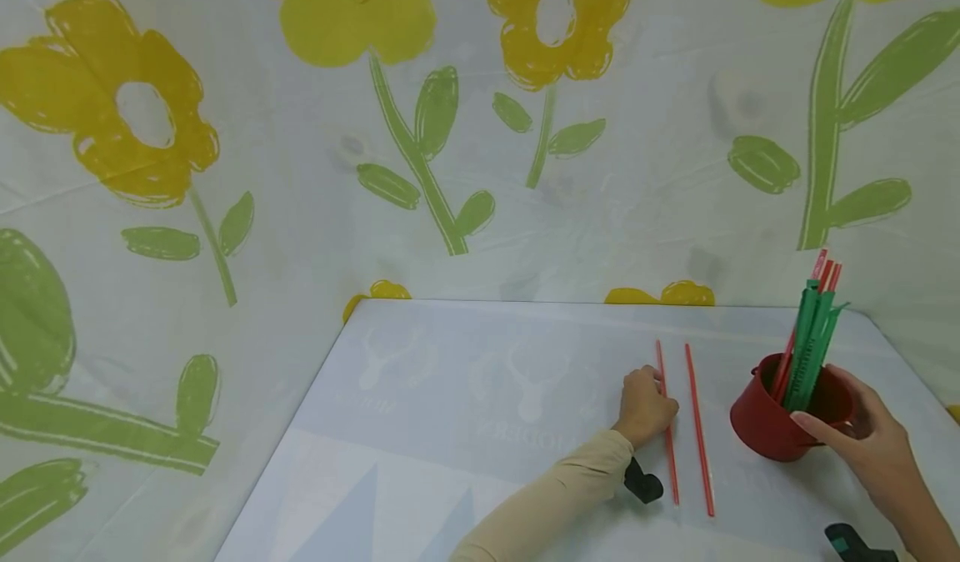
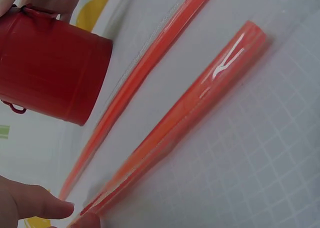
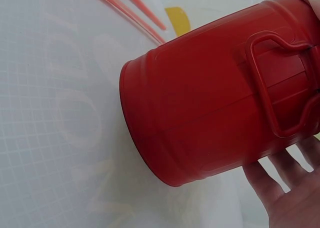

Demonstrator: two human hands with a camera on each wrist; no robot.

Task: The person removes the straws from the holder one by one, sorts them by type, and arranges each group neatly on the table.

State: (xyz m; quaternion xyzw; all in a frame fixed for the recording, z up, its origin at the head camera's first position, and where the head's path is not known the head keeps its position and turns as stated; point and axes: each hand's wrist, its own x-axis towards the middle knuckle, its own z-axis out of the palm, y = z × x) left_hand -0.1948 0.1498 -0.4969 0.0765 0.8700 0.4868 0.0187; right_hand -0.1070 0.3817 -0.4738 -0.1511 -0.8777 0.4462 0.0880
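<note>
On a pale table, a red pot of green-wrapped straws

Behind everything hangs a white cloth (image 1: 300,170) printed with yellow flowers and green leaves. Before it spreads the pale table (image 1: 420,429), faintly patterned. Toward its right side is the red pot (image 1: 761,429), a round metal container with a wire handle (image 3: 262,88) on its wall; whether its base sits flat on the tabletop is hard to tell. The person's right hand (image 1: 866,441) grips it, thumb at the rim and fingers around the side. The left hand (image 1: 647,408) is at the left of two loose straws, thumb and finger to either side of it; whether they pinch it I cannot tell.

Inside the pot stand several straws in green wrappers (image 1: 806,353), leaning right, with red ends (image 1: 827,274) above the paper. Left of the pot lie the loose red ones, the left straw (image 1: 672,466) and the right straw (image 1: 700,437), side by side and apart.
</note>
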